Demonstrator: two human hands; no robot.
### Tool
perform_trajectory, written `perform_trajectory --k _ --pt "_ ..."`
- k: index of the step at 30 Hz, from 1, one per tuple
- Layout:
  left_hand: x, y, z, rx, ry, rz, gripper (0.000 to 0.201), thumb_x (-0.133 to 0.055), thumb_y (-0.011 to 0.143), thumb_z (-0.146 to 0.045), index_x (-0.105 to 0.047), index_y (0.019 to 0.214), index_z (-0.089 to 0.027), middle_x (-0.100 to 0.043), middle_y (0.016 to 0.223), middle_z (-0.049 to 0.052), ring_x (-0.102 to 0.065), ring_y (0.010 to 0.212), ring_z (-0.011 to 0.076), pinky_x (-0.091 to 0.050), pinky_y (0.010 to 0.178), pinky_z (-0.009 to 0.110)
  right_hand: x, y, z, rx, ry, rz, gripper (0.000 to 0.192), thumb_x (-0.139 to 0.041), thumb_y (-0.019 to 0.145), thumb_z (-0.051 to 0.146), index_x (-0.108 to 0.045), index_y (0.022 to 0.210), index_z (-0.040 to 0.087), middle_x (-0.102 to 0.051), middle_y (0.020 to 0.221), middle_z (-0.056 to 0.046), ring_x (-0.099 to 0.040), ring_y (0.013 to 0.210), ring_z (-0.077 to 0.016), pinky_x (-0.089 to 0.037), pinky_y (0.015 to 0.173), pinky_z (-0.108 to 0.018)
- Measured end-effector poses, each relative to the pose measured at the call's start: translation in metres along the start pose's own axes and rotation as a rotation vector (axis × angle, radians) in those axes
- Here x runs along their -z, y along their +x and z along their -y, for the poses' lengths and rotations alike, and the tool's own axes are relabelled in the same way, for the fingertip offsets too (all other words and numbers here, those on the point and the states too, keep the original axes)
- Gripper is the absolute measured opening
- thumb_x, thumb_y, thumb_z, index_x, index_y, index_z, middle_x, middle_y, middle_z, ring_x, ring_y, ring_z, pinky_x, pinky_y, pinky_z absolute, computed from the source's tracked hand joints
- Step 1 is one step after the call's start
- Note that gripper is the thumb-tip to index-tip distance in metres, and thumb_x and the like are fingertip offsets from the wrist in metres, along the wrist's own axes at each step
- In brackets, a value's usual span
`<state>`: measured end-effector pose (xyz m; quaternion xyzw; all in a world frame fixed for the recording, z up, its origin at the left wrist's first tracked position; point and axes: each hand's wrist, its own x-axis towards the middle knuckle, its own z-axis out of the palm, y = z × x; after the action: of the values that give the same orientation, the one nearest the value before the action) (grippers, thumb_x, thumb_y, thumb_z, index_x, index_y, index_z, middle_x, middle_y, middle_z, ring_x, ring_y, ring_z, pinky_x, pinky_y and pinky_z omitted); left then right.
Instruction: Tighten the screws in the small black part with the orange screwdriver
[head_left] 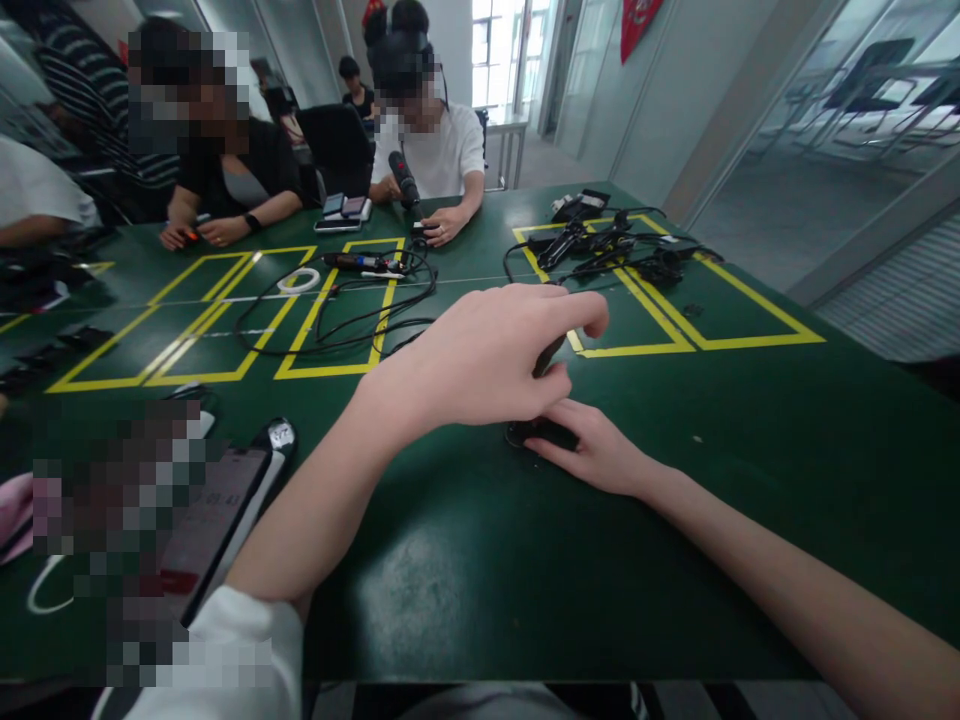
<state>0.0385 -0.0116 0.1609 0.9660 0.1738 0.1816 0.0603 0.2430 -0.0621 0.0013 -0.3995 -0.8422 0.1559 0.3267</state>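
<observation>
Left hand (487, 355) arches knuckles-up over the green table (750, 480), thumb and fingers pinched on a dark device (546, 358). Right hand (596, 450) lies flat just below it, fingertips pressing the device's black base (525, 433). Cables (337, 315) lie beyond the device.

Left hand (487, 360) pinches small black device (541, 432); right hand (596, 452) steadies it on green table (750, 470).

left arm (315, 510): white short sleeve | right arm (787, 590): bare, unsleeved
</observation>
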Motion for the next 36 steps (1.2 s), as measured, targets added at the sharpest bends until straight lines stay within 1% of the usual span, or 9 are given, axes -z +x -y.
perform_trajectory --k 5,10,13,16,21,24,27,32,36 --pt "0.002 -0.001 0.002 -0.028 -0.010 0.005 0.032 -0.050 0.083 -0.009 -0.067 0.110 -0.016 -0.070 0.108 0.008 -0.065 0.086 0.0177 -0.048 0.075 0.028 -0.003 0.000 -0.002 0.029 -0.013 -0.022 0.019 -0.064 0.098 0.027 -0.067 0.114 0.017 -0.078 0.109 -0.013 -0.076 0.098 -0.0264 -0.063 0.087 -0.039" --pt "0.000 -0.002 0.001 0.002 -0.011 -0.023 0.032 -0.050 0.084 -0.012 -0.066 0.112 -0.017 -0.070 0.101 0.007 -0.065 0.087 0.0185 -0.049 0.075 0.029 -0.005 -0.001 -0.006 0.053 -0.003 -0.049 0.020 -0.064 0.098 0.030 -0.067 0.114 0.018 -0.078 0.105 -0.012 -0.076 0.094 -0.0269 -0.064 0.082 -0.040" --pt "0.000 -0.003 -0.001 0.007 0.002 -0.015 0.034 -0.051 0.083 -0.012 -0.065 0.113 -0.018 -0.070 0.109 0.008 -0.065 0.090 0.0192 -0.049 0.074 0.028 -0.004 0.000 -0.005 0.038 0.003 -0.030 0.019 -0.063 0.098 0.029 -0.068 0.113 0.019 -0.078 0.103 -0.011 -0.075 0.092 -0.0269 -0.063 0.080 -0.041" --pt "0.000 -0.003 -0.001 0.000 0.018 -0.028 0.035 -0.049 0.084 -0.010 -0.065 0.114 -0.018 -0.069 0.114 0.008 -0.066 0.093 0.0194 -0.049 0.074 0.028 -0.003 0.001 -0.005 0.029 0.003 -0.019 0.021 -0.063 0.098 0.030 -0.067 0.116 0.019 -0.078 0.104 -0.011 -0.075 0.093 -0.0268 -0.063 0.082 -0.041" --pt "-0.002 -0.003 -0.001 0.017 0.049 -0.046 0.034 -0.050 0.087 -0.013 -0.064 0.116 -0.019 -0.069 0.113 0.008 -0.066 0.096 0.0205 -0.050 0.076 0.029 -0.001 -0.001 -0.009 0.038 -0.025 -0.009 0.026 -0.064 0.097 0.031 -0.067 0.121 0.020 -0.078 0.105 -0.011 -0.075 0.095 -0.0273 -0.063 0.086 -0.042" --pt "-0.001 -0.003 -0.002 0.023 0.062 -0.038 0.034 -0.051 0.085 -0.014 -0.065 0.116 -0.019 -0.069 0.113 0.008 -0.065 0.095 0.0206 -0.049 0.075 0.029 0.002 -0.001 -0.011 0.063 -0.051 0.011 0.029 -0.064 0.097 0.031 -0.066 0.124 0.020 -0.078 0.108 -0.012 -0.076 0.097 -0.0279 -0.063 0.085 -0.043" --pt "0.001 -0.003 -0.002 0.002 0.060 -0.029 0.035 -0.050 0.084 -0.012 -0.065 0.114 -0.019 -0.068 0.113 0.008 -0.065 0.093 0.0198 -0.049 0.074 0.028 0.004 -0.001 -0.011 0.087 -0.073 0.019 0.031 -0.065 0.097 0.032 -0.066 0.124 0.019 -0.078 0.111 -0.014 -0.076 0.100 -0.0288 -0.064 0.087 -0.044" --pt "-0.001 -0.001 0.001 -0.010 0.051 -0.063 0.033 -0.048 0.089 -0.012 -0.064 0.117 -0.019 -0.069 0.112 0.007 -0.066 0.095 0.0191 -0.049 0.076 0.028 0.003 0.001 -0.010 0.118 -0.099 -0.001 0.031 -0.066 0.096 0.032 -0.067 0.124 0.018 -0.078 0.113 -0.015 -0.075 0.103 -0.0298 -0.064 0.088 -0.045" --pt "-0.002 -0.002 0.001 0.004 0.058 -0.032 0.033 -0.052 0.087 -0.014 -0.065 0.117 -0.018 -0.070 0.111 0.007 -0.066 0.093 0.0199 -0.049 0.075 0.028 0.005 0.001 -0.010 0.105 -0.093 0.005 0.030 -0.065 0.097 0.031 -0.067 0.123 0.018 -0.078 0.110 -0.014 -0.076 0.100 -0.0292 -0.064 0.085 -0.045"
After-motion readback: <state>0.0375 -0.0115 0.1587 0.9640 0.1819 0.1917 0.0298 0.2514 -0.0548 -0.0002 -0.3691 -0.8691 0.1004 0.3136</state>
